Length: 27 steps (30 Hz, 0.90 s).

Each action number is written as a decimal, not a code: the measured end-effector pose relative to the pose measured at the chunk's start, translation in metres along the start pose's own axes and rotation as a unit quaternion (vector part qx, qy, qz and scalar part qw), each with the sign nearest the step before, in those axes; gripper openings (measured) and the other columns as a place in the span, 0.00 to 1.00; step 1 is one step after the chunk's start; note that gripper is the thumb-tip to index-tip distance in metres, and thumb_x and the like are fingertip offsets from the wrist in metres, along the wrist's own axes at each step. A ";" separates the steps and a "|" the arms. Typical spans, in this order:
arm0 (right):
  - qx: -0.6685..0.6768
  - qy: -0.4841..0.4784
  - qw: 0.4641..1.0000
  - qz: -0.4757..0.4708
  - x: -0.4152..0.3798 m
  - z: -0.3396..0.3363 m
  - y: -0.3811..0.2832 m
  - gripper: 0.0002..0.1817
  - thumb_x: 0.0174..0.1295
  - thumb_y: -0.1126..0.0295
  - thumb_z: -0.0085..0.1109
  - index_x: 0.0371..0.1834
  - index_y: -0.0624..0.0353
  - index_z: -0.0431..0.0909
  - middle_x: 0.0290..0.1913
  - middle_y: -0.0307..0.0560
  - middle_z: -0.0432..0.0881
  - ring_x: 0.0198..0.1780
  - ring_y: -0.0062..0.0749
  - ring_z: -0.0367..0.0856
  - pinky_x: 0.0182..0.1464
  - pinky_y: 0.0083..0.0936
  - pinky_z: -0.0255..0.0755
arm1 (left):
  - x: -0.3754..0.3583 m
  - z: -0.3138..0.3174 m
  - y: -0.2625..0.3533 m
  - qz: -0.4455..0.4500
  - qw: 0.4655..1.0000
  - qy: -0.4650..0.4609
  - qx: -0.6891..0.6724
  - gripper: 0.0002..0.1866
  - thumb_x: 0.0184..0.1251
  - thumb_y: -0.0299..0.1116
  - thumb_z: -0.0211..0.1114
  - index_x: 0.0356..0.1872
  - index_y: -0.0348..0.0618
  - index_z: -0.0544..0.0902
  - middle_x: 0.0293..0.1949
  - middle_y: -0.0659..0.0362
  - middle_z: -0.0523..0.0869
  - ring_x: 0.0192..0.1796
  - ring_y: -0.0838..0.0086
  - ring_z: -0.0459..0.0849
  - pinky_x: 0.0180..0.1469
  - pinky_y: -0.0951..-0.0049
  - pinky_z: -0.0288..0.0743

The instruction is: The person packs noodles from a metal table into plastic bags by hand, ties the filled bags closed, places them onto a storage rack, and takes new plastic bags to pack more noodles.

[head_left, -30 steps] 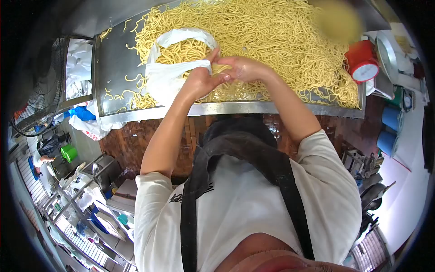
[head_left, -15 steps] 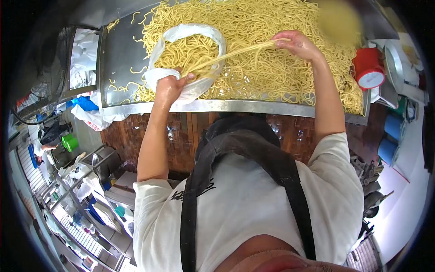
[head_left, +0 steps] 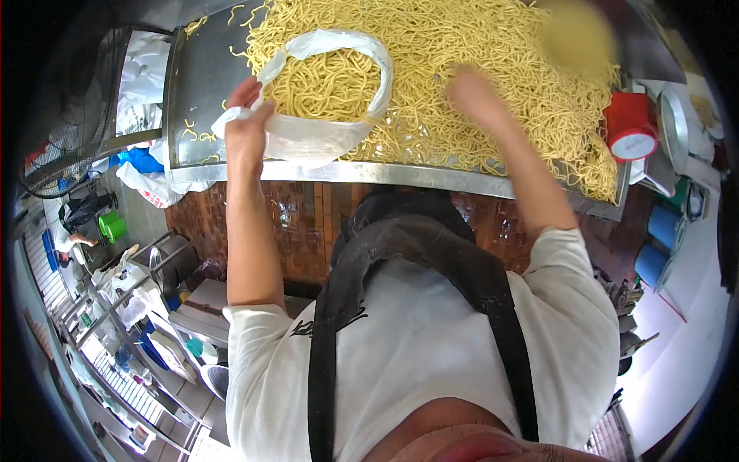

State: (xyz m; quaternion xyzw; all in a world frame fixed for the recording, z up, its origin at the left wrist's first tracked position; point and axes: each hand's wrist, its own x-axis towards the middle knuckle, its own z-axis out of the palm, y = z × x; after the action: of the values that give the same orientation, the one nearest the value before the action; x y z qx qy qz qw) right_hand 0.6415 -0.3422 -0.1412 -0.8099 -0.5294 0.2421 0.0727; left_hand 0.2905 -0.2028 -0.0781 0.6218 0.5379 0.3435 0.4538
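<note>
My left hand (head_left: 248, 127) grips the left side of a white plastic bag (head_left: 319, 142), thumb on one side of the rim and fingers on the other. The bag's mouth faces up, its rim rolled outward, and yellow noodles (head_left: 327, 86) fill the inside. Over the large spread of loose noodles (head_left: 431, 42), to the right of the bag, is my right hand (head_left: 473, 96). Motion smears its fingers, so whether they hold any noodles cannot be made out.
A metal tray table (head_left: 204, 92) with a raised front edge carries the noodles. At its right end stands a red container (head_left: 630, 115). A fan (head_left: 69, 135) is on the left, and a person (head_left: 68, 231) is farther back beside green buckets (head_left: 112, 226).
My right hand has let go of the noodle strands stretched toward the bag and moved slightly left and down. My left hand has shifted left, to the bag's outer rim.
</note>
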 end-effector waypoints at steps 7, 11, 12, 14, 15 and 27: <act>0.167 -0.134 0.948 -0.235 0.007 0.077 -0.139 0.18 0.64 0.67 0.57 0.57 0.60 0.74 0.49 0.60 0.81 0.51 0.55 0.81 0.56 0.44 0.74 | -0.079 -0.018 0.084 -0.130 0.915 -0.062 -0.376 0.12 0.73 0.31 0.60 0.51 0.35 0.77 0.31 0.62 0.74 0.38 0.74 0.76 0.53 0.62 0.75; 0.305 -0.290 0.829 -0.368 0.006 -0.016 -0.203 0.18 0.63 0.73 0.54 0.58 0.56 0.74 0.42 0.59 0.82 0.44 0.54 0.82 0.53 0.41 0.75 | -0.088 -0.022 0.076 -0.119 0.928 -0.043 -0.351 0.12 0.75 0.32 0.58 0.52 0.35 0.76 0.30 0.64 0.72 0.34 0.76 0.71 0.50 0.64 0.74; 0.261 -0.270 0.853 -0.363 0.012 -0.012 -0.204 0.18 0.63 0.75 0.53 0.57 0.55 0.74 0.42 0.58 0.82 0.44 0.54 0.82 0.53 0.41 0.75 | -0.087 -0.021 0.075 -0.111 0.930 -0.037 -0.348 0.14 0.75 0.32 0.58 0.55 0.34 0.75 0.30 0.65 0.71 0.33 0.77 0.69 0.49 0.64 0.74; 0.170 -0.224 0.891 -0.356 0.037 0.007 -0.204 0.18 0.62 0.79 0.51 0.55 0.53 0.75 0.42 0.57 0.82 0.44 0.53 0.81 0.52 0.39 0.75 | -0.086 -0.022 0.072 -0.104 0.928 -0.036 -0.355 0.16 0.75 0.32 0.58 0.57 0.34 0.75 0.30 0.65 0.71 0.33 0.78 0.70 0.50 0.64 0.75; 0.171 -0.128 0.911 -0.354 0.043 0.019 -0.198 0.19 0.62 0.79 0.51 0.56 0.54 0.75 0.42 0.57 0.82 0.44 0.52 0.82 0.52 0.40 0.75 | -0.085 -0.024 0.069 -0.101 0.927 -0.037 -0.358 0.17 0.75 0.33 0.59 0.58 0.34 0.74 0.31 0.65 0.71 0.33 0.78 0.70 0.50 0.65 0.75; 0.210 0.021 0.958 -0.193 0.007 0.103 -0.085 0.11 0.67 0.68 0.55 0.49 0.59 0.79 0.42 0.57 0.83 0.48 0.54 0.82 0.52 0.43 0.75 | -0.077 -0.011 0.058 -0.072 0.971 -0.112 -0.200 0.31 0.68 0.26 0.63 0.72 0.36 0.64 0.44 0.59 0.82 0.34 0.78 0.77 0.37 0.76 0.77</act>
State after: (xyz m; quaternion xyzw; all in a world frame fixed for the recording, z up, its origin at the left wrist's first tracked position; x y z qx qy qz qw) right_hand 0.5255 -0.3133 -0.2010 -0.6637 -0.6110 0.3122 0.2979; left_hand 0.2870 -0.2771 -0.0149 0.5121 0.4475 0.3386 0.6503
